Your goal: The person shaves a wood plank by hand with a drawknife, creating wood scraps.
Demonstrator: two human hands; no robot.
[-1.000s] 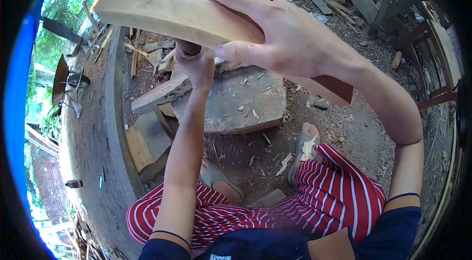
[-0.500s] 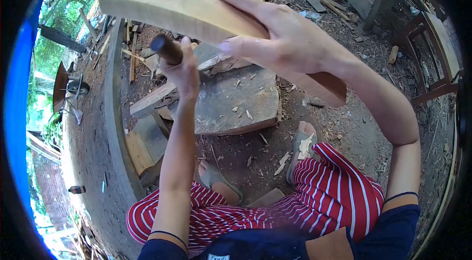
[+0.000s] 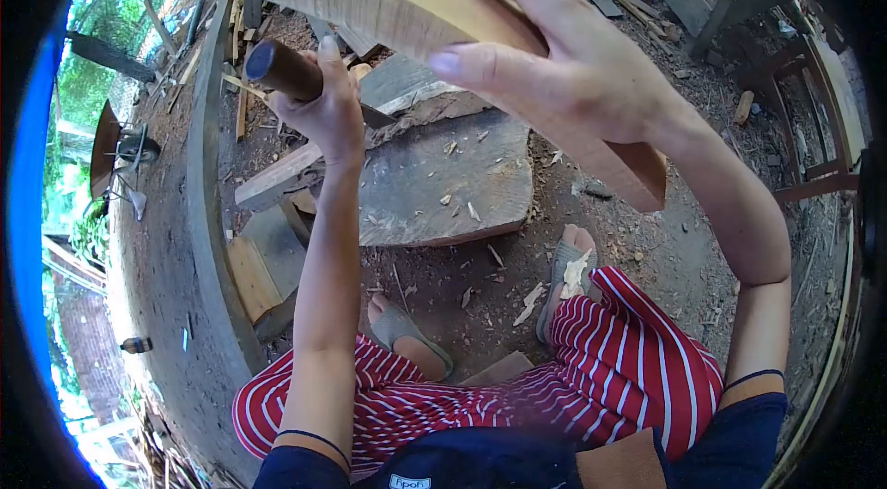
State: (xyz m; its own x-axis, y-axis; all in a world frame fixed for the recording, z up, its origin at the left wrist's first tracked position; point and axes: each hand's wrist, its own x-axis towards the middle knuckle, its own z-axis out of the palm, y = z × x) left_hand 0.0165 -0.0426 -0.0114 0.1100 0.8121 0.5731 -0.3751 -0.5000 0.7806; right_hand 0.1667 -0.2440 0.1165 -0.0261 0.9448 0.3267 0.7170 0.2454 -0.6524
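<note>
My left hand [image 3: 325,119] is wrapped round the thick, round, dark handle of a bladed tool [image 3: 288,71]. Part of a dark blade shows past the fingers; the rest is hidden or hard to make out. A long, curved, pale piece of wood [image 3: 370,13] is tilted across the upper view, its far left end high and its near end low on the right. My right hand [image 3: 573,87] grips it, thumb on the near side and fingers over the top. Beneath both hands stands a broad chopping block [image 3: 448,189] with wood chips on it.
Wood scraps litter the ground behind the block. A wooden chair frame [image 3: 822,110] stands at right, and a concrete edge [image 3: 208,184] runs along the left. Farther left are a wheelbarrow [image 3: 109,147] and a bottle [image 3: 137,345]. My sandalled feet [image 3: 407,336] are close to the block.
The curved wood has risen in view and come closer, with my right hand still on it. My left hand and the tool have shifted slightly left.
</note>
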